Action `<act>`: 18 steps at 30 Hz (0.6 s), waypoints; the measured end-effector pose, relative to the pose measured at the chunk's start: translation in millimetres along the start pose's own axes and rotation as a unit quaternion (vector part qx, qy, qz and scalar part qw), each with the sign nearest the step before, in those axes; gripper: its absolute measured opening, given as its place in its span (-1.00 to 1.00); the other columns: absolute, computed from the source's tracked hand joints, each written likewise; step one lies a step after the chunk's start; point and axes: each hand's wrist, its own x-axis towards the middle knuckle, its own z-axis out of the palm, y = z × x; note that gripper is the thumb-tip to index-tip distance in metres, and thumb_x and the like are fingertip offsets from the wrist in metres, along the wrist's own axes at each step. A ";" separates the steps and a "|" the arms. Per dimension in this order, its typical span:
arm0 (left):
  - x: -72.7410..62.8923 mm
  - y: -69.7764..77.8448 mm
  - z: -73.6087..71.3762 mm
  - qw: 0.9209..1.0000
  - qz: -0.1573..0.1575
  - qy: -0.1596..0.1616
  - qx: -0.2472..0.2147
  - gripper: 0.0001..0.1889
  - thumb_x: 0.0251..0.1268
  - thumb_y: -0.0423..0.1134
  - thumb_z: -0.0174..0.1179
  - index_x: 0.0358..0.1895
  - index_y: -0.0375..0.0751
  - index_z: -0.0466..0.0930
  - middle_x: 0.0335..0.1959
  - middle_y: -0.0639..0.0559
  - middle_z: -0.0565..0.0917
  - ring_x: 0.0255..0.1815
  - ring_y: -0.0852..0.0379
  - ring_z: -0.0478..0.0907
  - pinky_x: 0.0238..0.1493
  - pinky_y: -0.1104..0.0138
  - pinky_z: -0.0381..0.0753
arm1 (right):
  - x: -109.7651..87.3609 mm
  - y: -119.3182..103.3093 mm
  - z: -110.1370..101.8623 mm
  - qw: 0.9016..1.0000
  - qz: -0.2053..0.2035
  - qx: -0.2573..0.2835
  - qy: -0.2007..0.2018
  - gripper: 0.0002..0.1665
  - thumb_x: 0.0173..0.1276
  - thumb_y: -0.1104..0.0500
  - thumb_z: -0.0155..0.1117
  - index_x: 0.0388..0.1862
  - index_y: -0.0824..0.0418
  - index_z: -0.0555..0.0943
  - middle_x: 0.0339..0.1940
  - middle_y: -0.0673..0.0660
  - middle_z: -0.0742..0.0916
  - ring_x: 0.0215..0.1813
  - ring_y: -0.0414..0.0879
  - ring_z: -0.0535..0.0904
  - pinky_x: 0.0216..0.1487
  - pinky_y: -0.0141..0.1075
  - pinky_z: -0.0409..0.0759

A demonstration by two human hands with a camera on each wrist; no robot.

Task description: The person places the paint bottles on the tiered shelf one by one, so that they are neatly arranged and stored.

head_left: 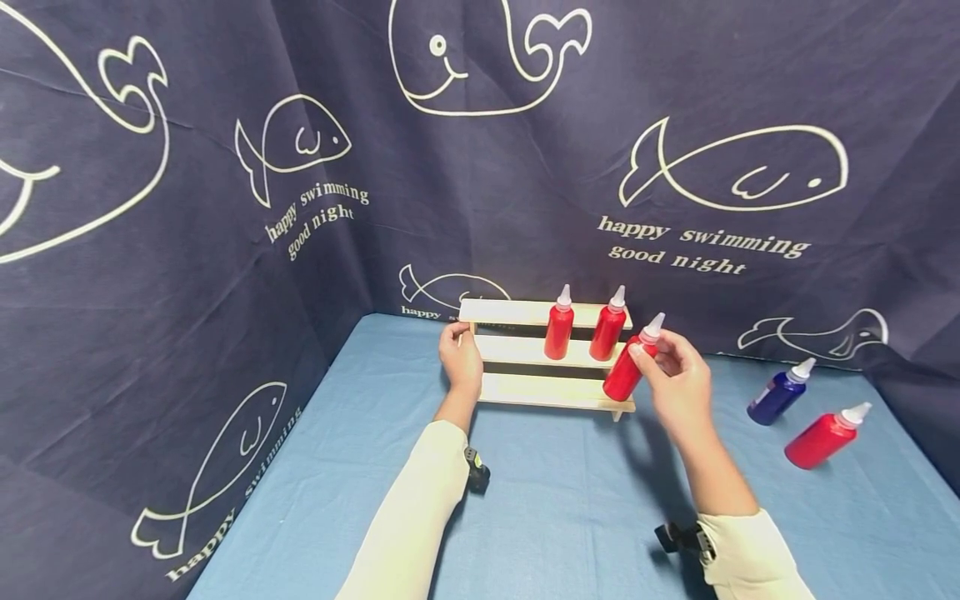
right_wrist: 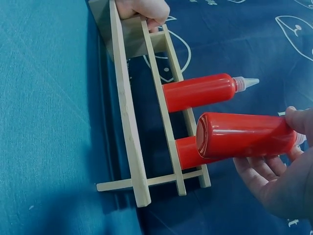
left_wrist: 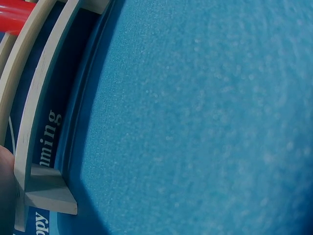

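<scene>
A three-step wooden rack (head_left: 540,389) stands near the back of the blue table. At its left end, my left hand (head_left: 462,363) grips the side, and in the right wrist view its fingers (right_wrist: 155,10) curl at the rack's end. My right hand (head_left: 682,385) pinches a red squeeze bottle (head_left: 627,372) near its pointed white cap, tilted over the right end of the lowest step. In the right wrist view the bottle's base (right_wrist: 203,134) shows apart from the front step. Two more red bottles (head_left: 558,332) (head_left: 607,333) stand upright on the middle step.
To the right on the table, a blue bottle (head_left: 777,397) and another red bottle (head_left: 819,440) lean at an angle in the head view. Dark blue cloth (head_left: 495,192) with white fish drawings hangs close behind the rack and along the left side.
</scene>
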 end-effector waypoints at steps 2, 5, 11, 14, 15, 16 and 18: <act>0.1 0.0 0.0 1.000 0.000 0.000 -0.001 -0.86 0.32 -0.57 0.05 -0.23 -0.39 0.61 -0.22 -0.07 0.64 -0.04 0.10 0.57 0.07 0.37 0.50 | -0.7 -1.0 0.7 1.000 -0.004 0.005 -0.003 -0.55 0.38 0.30 0.45 0.22 0.37 0.63 -0.26 -0.45 0.66 -0.16 -0.45 0.58 -0.02 -0.71 0.52; 0.3 -0.1 0.1 1.000 0.000 0.000 0.000 -0.86 0.31 -0.57 0.05 -0.23 -0.39 0.61 -0.22 -0.07 0.63 -0.03 0.08 0.58 0.08 0.37 0.50 | -2.6 -2.9 1.6 1.000 -0.005 0.009 -0.007 -0.56 0.38 0.29 0.46 0.21 0.35 0.65 -0.26 -0.45 0.67 -0.19 -0.44 0.59 -0.05 -0.71 0.55; -0.1 -0.2 0.1 1.000 0.000 0.001 0.018 -0.85 0.31 -0.56 0.05 -0.21 -0.42 0.62 -0.19 -0.15 0.65 0.01 0.03 0.58 0.12 0.31 0.49 | -4.4 -2.2 3.4 1.000 -0.006 0.025 -0.011 -0.62 0.40 0.29 0.44 0.15 0.36 0.68 -0.29 -0.44 0.70 -0.24 -0.46 0.64 -0.09 -0.69 0.58; -0.2 -0.4 0.2 1.000 0.000 0.002 0.020 -0.85 0.31 -0.55 0.05 -0.21 -0.41 0.62 -0.19 -0.15 0.65 0.01 0.03 0.58 0.12 0.31 0.49 | -4.6 -1.9 5.0 0.999 -0.001 0.048 -0.011 -0.66 0.40 0.31 0.42 0.11 0.39 0.67 -0.31 -0.40 0.72 -0.25 -0.46 0.67 -0.09 -0.67 0.60; 0.0 -0.5 0.2 1.000 0.000 0.002 0.018 -0.86 0.31 -0.55 0.05 -0.21 -0.41 0.62 -0.19 -0.14 0.65 0.00 0.04 0.58 0.12 0.31 0.49 | -4.6 -1.9 5.6 0.998 0.001 0.054 -0.011 -0.67 0.40 0.32 0.42 0.10 0.40 0.67 -0.31 -0.38 0.73 -0.25 -0.46 0.68 -0.09 -0.67 0.60; 0.2 -0.6 0.3 1.000 0.000 0.002 0.016 -0.86 0.31 -0.55 0.05 -0.21 -0.41 0.62 -0.20 -0.12 0.64 -0.01 0.05 0.57 0.11 0.32 0.48 | -4.6 -2.0 6.0 0.998 0.004 0.057 -0.012 -0.68 0.40 0.32 0.42 0.09 0.40 0.67 -0.31 -0.37 0.74 -0.26 -0.46 0.69 -0.09 -0.66 0.61; 0.7 -0.9 0.3 1.000 0.000 0.003 0.010 -0.86 0.30 -0.56 0.05 -0.23 -0.40 0.62 -0.22 -0.08 0.63 -0.04 0.08 0.56 0.09 0.33 0.49 | -4.9 -2.5 6.6 0.998 0.007 0.062 -0.014 -0.69 0.40 0.31 0.42 0.08 0.40 0.67 -0.32 -0.36 0.74 -0.27 -0.45 0.70 -0.10 -0.65 0.61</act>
